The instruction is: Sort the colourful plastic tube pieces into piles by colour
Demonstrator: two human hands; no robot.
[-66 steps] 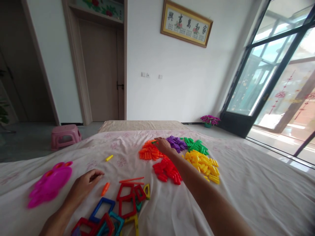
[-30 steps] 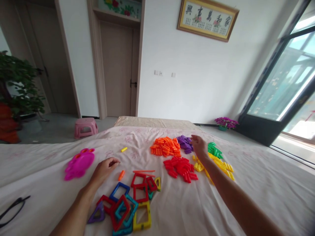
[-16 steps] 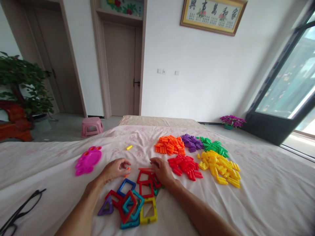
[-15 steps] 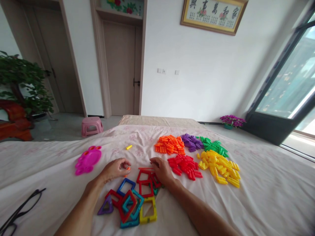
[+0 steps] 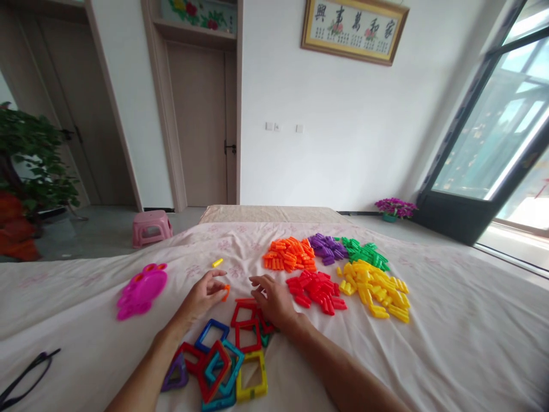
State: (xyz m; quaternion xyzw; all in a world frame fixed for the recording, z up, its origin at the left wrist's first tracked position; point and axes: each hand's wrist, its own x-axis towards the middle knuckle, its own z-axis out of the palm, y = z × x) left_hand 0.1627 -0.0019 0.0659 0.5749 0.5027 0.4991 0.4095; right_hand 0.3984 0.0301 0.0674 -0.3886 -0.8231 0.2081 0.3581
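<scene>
My left hand (image 5: 207, 293) pinches a small orange plastic piece (image 5: 226, 292) at its fingertips, just above the cloth. My right hand (image 5: 273, 297) hovers to the right with fingers loosely curved and apart, nothing visible in them. Under and in front of both hands lie frame-shaped magnetic tiles: red ones (image 5: 247, 336) partly hidden by my right hand, a blue square (image 5: 212, 333), a yellow square (image 5: 252, 393) and a purple triangle (image 5: 176, 375). Close to my right hand is a heap of red plastic pieces (image 5: 316, 290). A single yellow piece (image 5: 218, 262) rests beyond my left hand.
Piles of orange (image 5: 289, 254), purple (image 5: 327, 248), green (image 5: 364, 253) and yellow (image 5: 377, 286) pieces sit at the right on the patterned cloth (image 5: 450, 332). A magenta paw-like tray (image 5: 146, 292) and black glasses (image 5: 32, 372) lie at left. A pink stool (image 5: 151, 228) stands beyond.
My left hand has lifted and turned, and the orange piece now shows between its fingertips. My right hand's fingers have spread a little. The whole view has shifted slightly.
</scene>
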